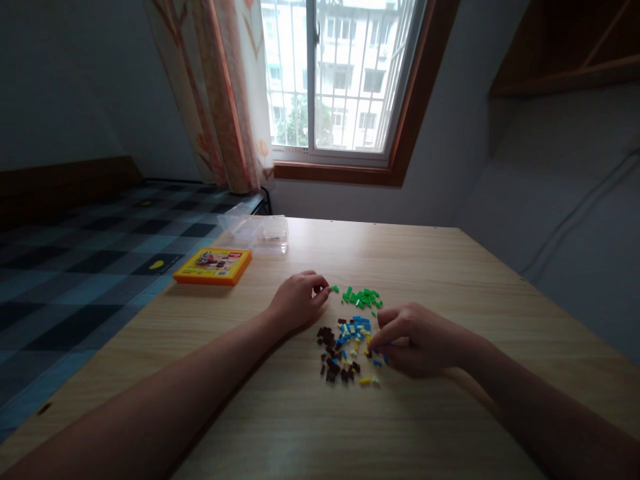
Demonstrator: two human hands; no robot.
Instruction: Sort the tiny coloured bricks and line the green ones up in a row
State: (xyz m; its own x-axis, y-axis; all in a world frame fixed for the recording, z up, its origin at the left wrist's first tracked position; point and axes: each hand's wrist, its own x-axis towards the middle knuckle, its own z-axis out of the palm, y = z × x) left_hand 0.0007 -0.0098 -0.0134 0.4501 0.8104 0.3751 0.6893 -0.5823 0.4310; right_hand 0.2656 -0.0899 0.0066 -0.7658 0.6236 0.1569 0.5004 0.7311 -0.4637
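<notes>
1. At the far left stood a bed (100,233) with blue-and-black checked bedding, along the side of the pale wood-grain counter (280,413).
2. A flat orange-and-yellow box (213,265) lay near the counter's left edge, its printed cover facing up.
3. Behind it hung a floral curtain (220,93), and just beyond the box sat clear plastic containers (270,233).
4. The person's left hand (297,300) rested on the counter, thumb and forefinger curled narrowly together beside a small green piece; whether they gripped anything could not be told.
5. Dark brown toy bricks (327,337) lay scattered to the right of that hand, nearest the person's side of the group.
6. Blue, cream and yellow bricks (356,328) lay mixed between the brown ones and the right hand.
7. Green bricks (364,298) formed a loose pile farther back, below a barred window (345,80).
8. The right hand (417,339) reached in at the mixed bricks' right side, fingertips narrow and low among them; a held piece could not be made out.
9. A wooden shelf (565,83) was mounted at upper right.
</notes>
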